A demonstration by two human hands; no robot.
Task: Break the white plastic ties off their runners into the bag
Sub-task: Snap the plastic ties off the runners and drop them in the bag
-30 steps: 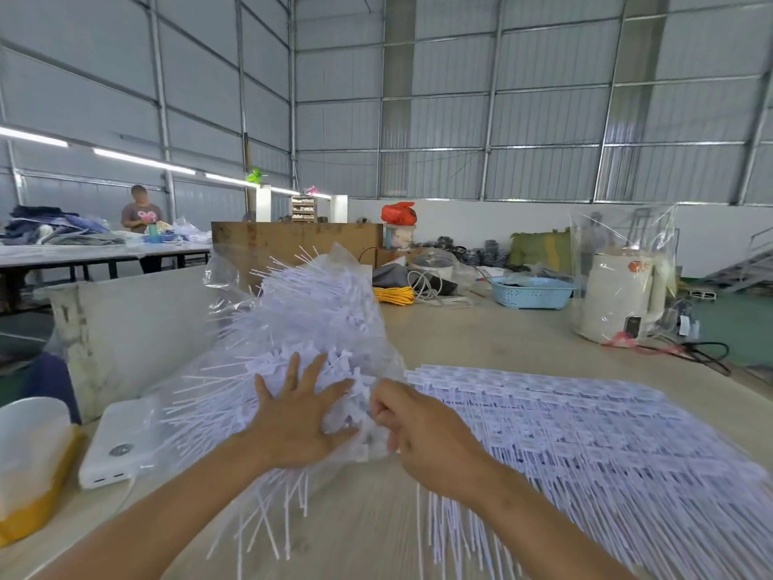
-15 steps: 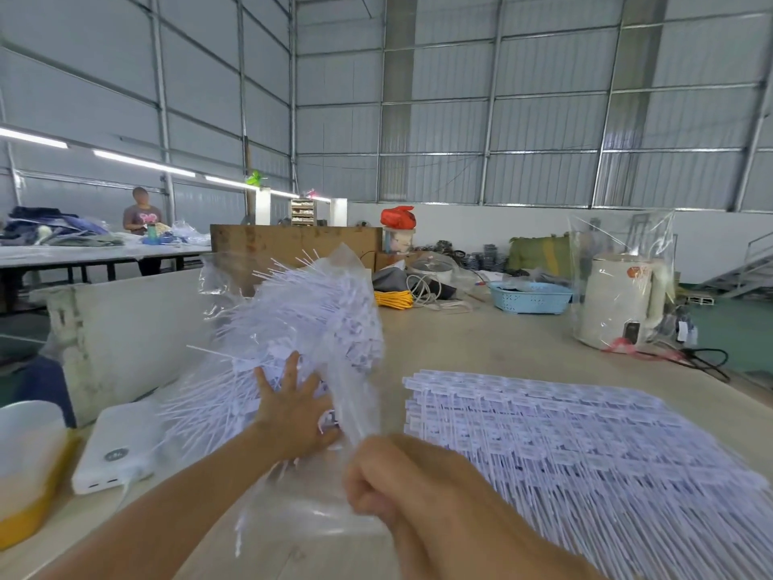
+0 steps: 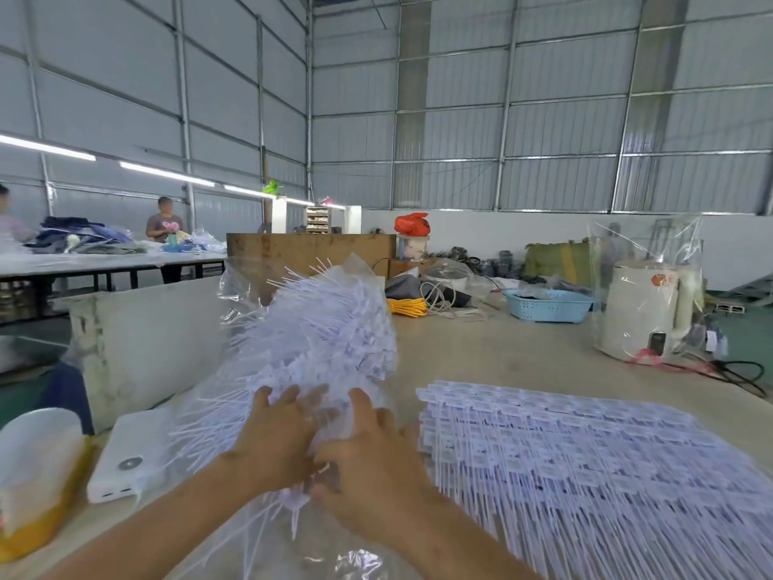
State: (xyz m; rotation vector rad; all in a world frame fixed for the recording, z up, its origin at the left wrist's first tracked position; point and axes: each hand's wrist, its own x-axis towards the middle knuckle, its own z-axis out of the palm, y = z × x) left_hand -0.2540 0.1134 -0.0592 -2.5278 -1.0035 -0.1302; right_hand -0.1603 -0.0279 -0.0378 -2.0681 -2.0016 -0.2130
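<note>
Clear plastic bag (image 3: 309, 328) bristling with white ties stands centre-table | left hand (image 3: 274, 441) and right hand (image 3: 368, 458) side by side, fingers spread flat on it (gripping nothing) | ties on runners (image 3: 585, 462) stacked just right.

We get bright, even light here, mostly from the tube lights (image 3: 163, 174) on the left wall. Shadows are soft. Wide-angle lens bends the wall beams near the edges. Hands look a bit motion-blurred, and the bag (image 3: 251, 282) shows small glare.
</note>
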